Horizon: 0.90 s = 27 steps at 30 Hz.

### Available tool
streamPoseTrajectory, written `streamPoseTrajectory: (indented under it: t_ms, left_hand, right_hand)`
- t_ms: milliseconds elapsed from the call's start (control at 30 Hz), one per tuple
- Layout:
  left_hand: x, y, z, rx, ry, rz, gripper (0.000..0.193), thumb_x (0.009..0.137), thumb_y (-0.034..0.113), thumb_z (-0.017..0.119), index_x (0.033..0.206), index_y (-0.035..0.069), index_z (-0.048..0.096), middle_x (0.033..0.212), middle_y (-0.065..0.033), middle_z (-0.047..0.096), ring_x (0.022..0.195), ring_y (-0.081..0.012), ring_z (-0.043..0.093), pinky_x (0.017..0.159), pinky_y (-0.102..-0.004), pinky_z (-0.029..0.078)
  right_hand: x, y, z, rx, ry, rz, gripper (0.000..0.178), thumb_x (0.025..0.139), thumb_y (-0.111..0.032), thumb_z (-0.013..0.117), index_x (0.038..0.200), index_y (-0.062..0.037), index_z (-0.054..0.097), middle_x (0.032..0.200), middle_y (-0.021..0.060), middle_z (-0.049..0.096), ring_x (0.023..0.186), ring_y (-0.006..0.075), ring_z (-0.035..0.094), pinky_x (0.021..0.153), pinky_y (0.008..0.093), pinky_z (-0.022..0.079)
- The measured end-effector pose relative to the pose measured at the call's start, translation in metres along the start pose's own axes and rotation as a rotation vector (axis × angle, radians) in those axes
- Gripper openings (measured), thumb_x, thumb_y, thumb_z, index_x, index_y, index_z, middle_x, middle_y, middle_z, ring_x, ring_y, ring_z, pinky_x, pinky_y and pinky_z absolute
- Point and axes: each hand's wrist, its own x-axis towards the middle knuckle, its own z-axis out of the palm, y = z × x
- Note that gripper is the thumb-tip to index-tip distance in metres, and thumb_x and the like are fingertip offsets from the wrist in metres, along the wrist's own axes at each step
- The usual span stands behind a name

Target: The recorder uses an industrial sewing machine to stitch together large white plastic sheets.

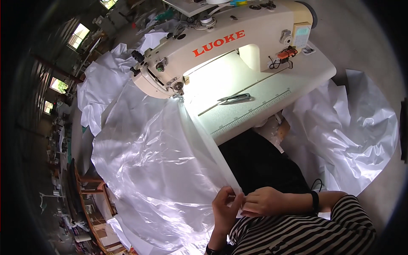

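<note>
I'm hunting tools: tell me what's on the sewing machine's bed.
On the bed lies a slim grey tool; white sheeting overlaps the left edge. An orange item is by the column. What the sheeting covers is hidden.

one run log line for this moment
left hand: pinches white sheet edge; right hand: at same edge; white sheet: reaches sewing machine; small tool: on machine bed

Pretty sure this is a sewing workshop, not somebody's spare room. Dead giveaway: the big industrial-looking sewing machine on its own worktable, with a measuring scale printed along the edge in front of it. Tons of shiny white sheeting spreads left of the machine, and a dim, cluttered hall with bright windows stretches well beyond its left side.
</note>
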Motion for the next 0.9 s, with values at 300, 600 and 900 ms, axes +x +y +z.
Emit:
streamPoseTrajectory:
  t_ms: [300, 600, 900]
  left_hand:
    - [-0.005, 0.034, 0.005, 0.702, 0.1, 0.521, 0.013, 0.083, -0.001, 0.067, 0.094, 0.002, 0.062, 0.085, -0.0149, 0.066, 0.075, -0.033, 0.066, 0.065, -0.0384, 0.054]
    - [0.003, 0.002, 0.01, 0.925, -0.162, 0.426, 0.029, 0.085, 0.001, 0.059, 0.114, 0.002, 0.061, 0.102, -0.0145, 0.065, 0.088, -0.031, 0.066, 0.073, -0.0393, 0.055]
    - [-0.014, 0.009, -0.019, 0.661, -0.092, 0.491, 0.03, 0.082, 0.003, 0.068, 0.112, 0.007, 0.067, 0.109, -0.0132, 0.07, 0.098, -0.0322, 0.067, 0.081, -0.0384, 0.055]
  right_hand:
    - [0.03, 0.055, 0.075, 1.144, -0.178, 0.316, 0.033, 0.098, -0.023, 0.057, 0.12, 0.0012, 0.058, 0.106, 0.0067, 0.064, 0.096, 0.0157, 0.06, 0.087, 0.0307, 0.051]
    - [0.05, 0.03, -0.025, 0.117, 0.088, 0.564, 0.064, 0.094, -0.025, 0.062, 0.146, -0.0037, 0.033, 0.105, 0.0231, 0.065, 0.084, 0.0372, 0.067, 0.071, 0.0383, 0.054]
    - [0.027, 0.026, 0.0, -0.072, -0.08, 0.722, 0.061, 0.088, -0.003, 0.055, 0.146, -0.0056, 0.036, 0.1, 0.0204, 0.065, 0.08, 0.0383, 0.067, 0.07, 0.0441, 0.055]
